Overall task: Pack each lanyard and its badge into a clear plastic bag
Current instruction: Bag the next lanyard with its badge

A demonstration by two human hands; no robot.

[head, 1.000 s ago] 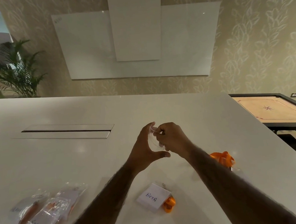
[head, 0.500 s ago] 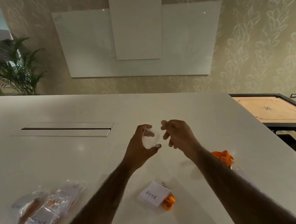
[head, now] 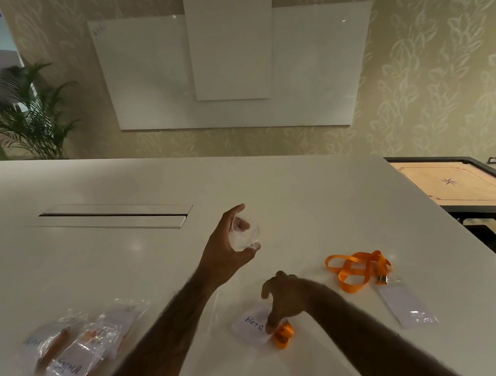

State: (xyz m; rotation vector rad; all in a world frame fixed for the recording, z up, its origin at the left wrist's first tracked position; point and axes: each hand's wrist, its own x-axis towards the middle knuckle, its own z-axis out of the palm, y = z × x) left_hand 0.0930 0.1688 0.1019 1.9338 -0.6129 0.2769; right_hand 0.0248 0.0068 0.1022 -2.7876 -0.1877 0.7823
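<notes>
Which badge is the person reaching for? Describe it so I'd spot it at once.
On the big white table, look at the near edge, just right of centre, under the right hand. There lies a white badge handwritten "BETA" with a tightly rolled orange lanyard touching it; unlike the bagged sets at left, it is unbagged.

The right hand (head: 286,300) has left the clear bag (head: 245,234) and dropped onto the Beta badge (head: 252,325).

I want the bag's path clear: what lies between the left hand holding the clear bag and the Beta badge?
Only bare table, per the head view. The left hand holds the clear bag; the right hand is at the Beta badge.
</notes>
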